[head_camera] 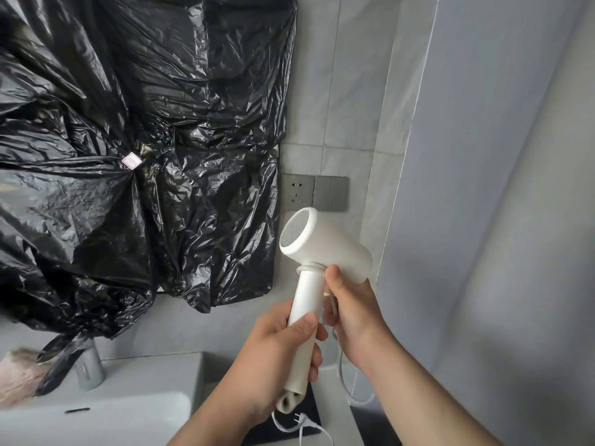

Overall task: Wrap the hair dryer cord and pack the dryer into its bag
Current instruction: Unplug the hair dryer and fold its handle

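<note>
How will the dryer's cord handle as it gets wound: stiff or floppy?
Probably floppy but springy: the cord hangs in a loose loop below the right hand. Likely slippery, so turns may slide on the smooth handle. The plug end may swing.

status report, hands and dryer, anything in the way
Left hand grips hair dryer handle; right hand holds cord near handle top. One loop at the neck, plug dangling below. Nothing blocking the hands.
</note>
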